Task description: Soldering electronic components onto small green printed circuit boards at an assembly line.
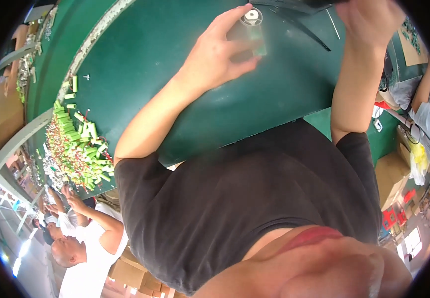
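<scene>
My left hand [214,57] is over the green table with its fingers spread, no grip showing. Its fingertips surround a small clear round piece with a white hub [251,17]; just below that, a blurred translucent part [257,40] reaches toward the lower fingers. Whether the fingertips touch either one I cannot tell. At the top edge of the view is my right hand [368,22], its fingers cut off or hidden. Beside it is a black object [299,6], only partly in view, with a dark strip [314,38] slanting out below.
A heap of green cylindrical cells with red wires [78,144] covers the table's left end. A thin white stick [333,24] lies near my right forearm. A pale curved rail [83,52] edges the table's left side. Co-workers [96,233] sit at left; cardboard boxes [392,171] stand at right.
</scene>
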